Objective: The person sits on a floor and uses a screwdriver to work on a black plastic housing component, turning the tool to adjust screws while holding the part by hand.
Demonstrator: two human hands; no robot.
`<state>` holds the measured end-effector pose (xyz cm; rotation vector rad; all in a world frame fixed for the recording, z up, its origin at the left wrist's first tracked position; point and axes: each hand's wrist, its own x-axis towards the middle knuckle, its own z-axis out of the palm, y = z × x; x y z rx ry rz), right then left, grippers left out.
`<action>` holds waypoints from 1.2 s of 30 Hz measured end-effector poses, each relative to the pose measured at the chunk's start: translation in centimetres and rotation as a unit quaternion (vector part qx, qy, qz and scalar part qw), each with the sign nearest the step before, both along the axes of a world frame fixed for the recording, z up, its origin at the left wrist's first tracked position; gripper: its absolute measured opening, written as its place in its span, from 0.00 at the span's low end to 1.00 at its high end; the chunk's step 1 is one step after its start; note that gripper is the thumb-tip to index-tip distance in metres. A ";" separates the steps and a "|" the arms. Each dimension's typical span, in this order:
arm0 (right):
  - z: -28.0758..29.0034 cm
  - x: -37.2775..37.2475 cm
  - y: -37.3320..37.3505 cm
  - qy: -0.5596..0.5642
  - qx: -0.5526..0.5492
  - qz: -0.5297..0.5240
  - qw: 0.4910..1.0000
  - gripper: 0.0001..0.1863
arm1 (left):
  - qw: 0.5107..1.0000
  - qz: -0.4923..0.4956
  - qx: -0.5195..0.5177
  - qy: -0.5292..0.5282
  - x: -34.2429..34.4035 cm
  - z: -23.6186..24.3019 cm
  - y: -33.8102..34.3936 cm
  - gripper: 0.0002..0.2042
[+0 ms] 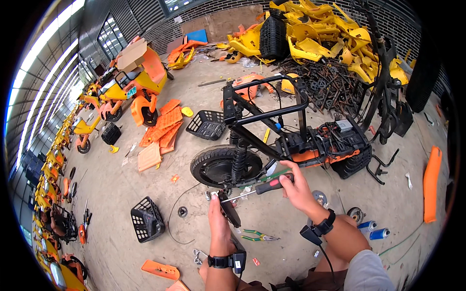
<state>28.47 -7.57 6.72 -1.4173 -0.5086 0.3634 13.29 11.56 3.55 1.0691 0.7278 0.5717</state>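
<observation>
I see the left hand (219, 224) wrapped around a small black part (228, 209) — flat, elongated, apparently hard plastic or metal — held upright just in front of the stripped scooter frame (291, 140) and below its front wheel (224, 166). I judge the part light and stiff, not fragile, though smooth enough to twist in the palm under tool pressure; the lower half, where the fingers already close on it, looks the sound place to hold, which leaves the top end free. The right hand (296, 186) is closed in a fist about the red-and-black handle of a screwdriver (257, 189), its shaft running level to the left with the tip at the top of the part. Whether the tip sits in a fastener I cannot tell. The left forearm rises straight from the lower edge, wrist strapped; the right comes in from the lower right, wrist bent inward — both hands close together. On the concrete floor (121, 184) nearby lie green-handled pliers (257, 236), a black basket (147, 219) and a small sprocket (182, 211).
</observation>
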 end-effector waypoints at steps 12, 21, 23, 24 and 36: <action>-0.1 0.1 -0.1 -0.034 -0.045 -0.012 0.998 0.22 | 1.000 0.002 0.005 -0.003 -0.1 0.2 -0.1 0.25; -0.8 0.2 0.0 -0.061 0.009 -0.013 0.998 0.22 | 1.000 -0.002 0.012 0.004 0.1 0.1 -0.1 0.25; 0.4 -0.1 -0.1 -0.030 -0.039 -0.017 0.999 0.22 | 1.000 0.001 0.010 0.008 0.0 0.1 -0.1 0.25; 0.7 -0.1 -0.3 -0.022 -0.052 -0.008 0.998 0.22 | 1.000 0.002 0.009 0.008 -0.1 0.1 0.0 0.25; 0.4 0.2 -0.5 -0.035 -0.105 -0.005 0.994 0.22 | 1.000 -0.006 0.017 0.015 -0.2 -0.4 0.2 0.27</action>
